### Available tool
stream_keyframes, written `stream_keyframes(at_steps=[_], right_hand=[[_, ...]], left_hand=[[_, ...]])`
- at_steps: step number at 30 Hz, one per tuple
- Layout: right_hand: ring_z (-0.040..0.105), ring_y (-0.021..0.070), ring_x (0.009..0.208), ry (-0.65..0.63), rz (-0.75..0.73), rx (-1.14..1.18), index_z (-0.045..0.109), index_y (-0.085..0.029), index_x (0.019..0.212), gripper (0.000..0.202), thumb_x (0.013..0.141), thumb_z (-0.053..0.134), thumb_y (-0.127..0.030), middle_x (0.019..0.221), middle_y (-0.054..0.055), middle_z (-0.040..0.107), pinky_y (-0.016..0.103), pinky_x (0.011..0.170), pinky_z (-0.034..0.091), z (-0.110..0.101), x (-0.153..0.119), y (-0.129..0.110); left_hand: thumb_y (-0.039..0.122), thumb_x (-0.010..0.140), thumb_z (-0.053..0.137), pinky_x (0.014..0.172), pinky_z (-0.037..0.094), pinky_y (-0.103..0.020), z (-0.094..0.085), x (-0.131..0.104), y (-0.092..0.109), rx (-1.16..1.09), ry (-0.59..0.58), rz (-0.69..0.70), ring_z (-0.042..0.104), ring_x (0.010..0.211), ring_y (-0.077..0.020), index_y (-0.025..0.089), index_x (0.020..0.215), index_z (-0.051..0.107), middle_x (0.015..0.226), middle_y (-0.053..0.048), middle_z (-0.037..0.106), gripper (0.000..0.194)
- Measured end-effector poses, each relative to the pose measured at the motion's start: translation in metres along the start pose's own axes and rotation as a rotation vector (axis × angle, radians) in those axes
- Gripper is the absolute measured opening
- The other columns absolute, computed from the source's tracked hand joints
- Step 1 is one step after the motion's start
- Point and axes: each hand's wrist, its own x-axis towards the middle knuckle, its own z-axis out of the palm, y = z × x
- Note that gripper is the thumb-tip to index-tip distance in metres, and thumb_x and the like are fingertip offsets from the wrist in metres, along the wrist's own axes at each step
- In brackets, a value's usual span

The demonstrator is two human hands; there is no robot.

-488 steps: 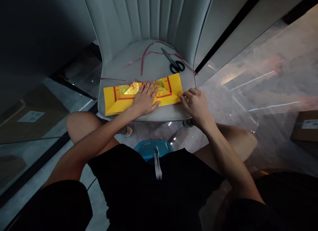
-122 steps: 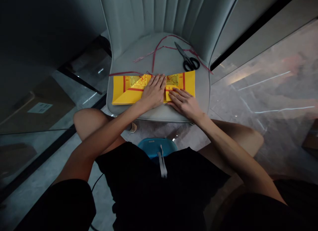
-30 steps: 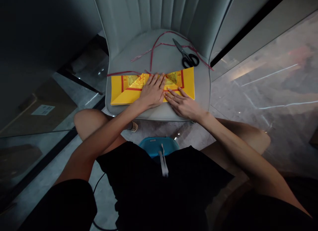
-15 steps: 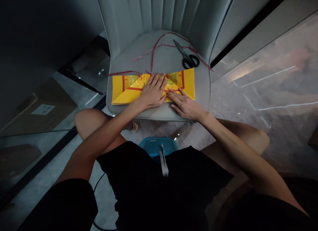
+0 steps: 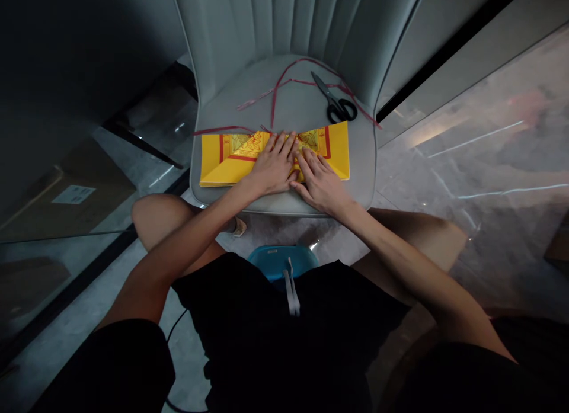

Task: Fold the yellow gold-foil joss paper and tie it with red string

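Observation:
A folded stack of yellow paper [image 5: 213,158] with red and green printing lies across the front of a grey chair seat [image 5: 222,108]. Flat on its middle rests my left hand [image 5: 274,164], fingers stretched out toward the chair back. My right hand [image 5: 320,182] lies beside it, fingers extended over the paper's right part and almost touching the left hand. Both hands press on the paper without gripping it, and they hide its centre. A red plastic ribbon [image 5: 217,130] runs along the paper's far edge at the left, with its end near the left fingertips.
Black-handled scissors [image 5: 340,109] lie on the seat behind the paper, by loose red ribbon strands [image 5: 279,84]. The ribbed chair backrest [image 5: 284,22] rises beyond. A blue plastic stool [image 5: 271,260] is beneath me. At the left a cardboard box [image 5: 80,188] shows near a dark frame.
My right hand has slid left and slightly forward on the paper, closer to my left hand. The left hand and the paper stay in place.

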Motion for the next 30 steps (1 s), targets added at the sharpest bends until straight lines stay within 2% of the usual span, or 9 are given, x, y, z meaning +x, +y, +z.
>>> stream_keyframes(at_steps=[3, 7, 14, 22, 26, 30], right_hand=[[0.028, 0.0345, 0.164, 0.002, 0.026, 0.000, 0.032, -0.008, 0.169, 0.094, 0.105, 0.015, -0.075, 0.175, 0.022, 0.031, 0.060, 0.133, 0.026, 0.000, 0.010, -0.004], [0.028, 0.0343, 0.164, -0.015, 0.057, -0.001, 0.030, -0.003, 0.168, 0.098, 0.104, 0.016, -0.076, 0.174, 0.025, 0.030, 0.057, 0.134, 0.023, -0.002, 0.023, -0.008], [0.029, 0.0339, 0.163, -0.017, 0.049, -0.001, 0.029, -0.004, 0.169, 0.100, 0.103, 0.016, -0.079, 0.176, 0.024, 0.025, 0.055, 0.133, 0.025, -0.005, 0.037, -0.013], [0.032, 0.0369, 0.161, 0.019, 0.035, -0.028, 0.026, -0.010, 0.171, 0.096, 0.103, 0.017, -0.078, 0.175, 0.023, 0.030, 0.058, 0.129, 0.030, 0.000, 0.040, -0.009], [0.029, 0.0373, 0.162, 0.002, 0.032, -0.044, 0.025, -0.009, 0.171, 0.097, 0.103, 0.015, -0.077, 0.175, 0.023, 0.029, 0.059, 0.130, 0.028, 0.000, 0.039, -0.007], [0.025, 0.0366, 0.164, 0.001, 0.042, -0.063, 0.023, -0.014, 0.172, 0.094, 0.103, 0.016, -0.077, 0.177, 0.019, 0.027, 0.061, 0.131, 0.025, -0.001, 0.036, -0.008]], left_hand=[[0.042, 0.102, 0.041, 0.135, 0.013, -0.057, 0.001, 0.000, 0.000, 0.004, -0.013, -0.004, 0.018, 0.166, -0.0385, 0.005, 0.168, 0.027, 0.179, -0.020, 0.022, 0.077], [0.042, 0.099, 0.046, 0.135, 0.011, -0.059, 0.002, 0.001, 0.000, 0.007, -0.019, 0.002, 0.016, 0.166, -0.0401, 0.008, 0.170, 0.025, 0.179, -0.019, 0.021, 0.082], [0.042, 0.099, 0.047, 0.134, 0.010, -0.061, 0.001, 0.003, 0.002, 0.001, -0.046, -0.015, 0.015, 0.166, -0.0401, 0.013, 0.170, 0.028, 0.179, -0.016, 0.023, 0.079], [0.045, 0.101, 0.045, 0.135, 0.008, -0.060, -0.001, 0.004, 0.003, -0.005, -0.067, -0.032, 0.016, 0.166, -0.0390, 0.015, 0.172, 0.022, 0.180, -0.015, 0.022, 0.080], [0.040, 0.099, 0.045, 0.135, 0.008, -0.059, -0.004, 0.002, 0.005, -0.006, -0.067, -0.036, 0.014, 0.167, -0.0382, 0.014, 0.171, 0.023, 0.180, -0.015, 0.019, 0.080], [0.038, 0.096, 0.047, 0.135, 0.009, -0.059, -0.004, 0.000, 0.004, -0.006, -0.068, -0.036, 0.014, 0.167, -0.0388, 0.011, 0.170, 0.025, 0.180, -0.017, 0.019, 0.082]])
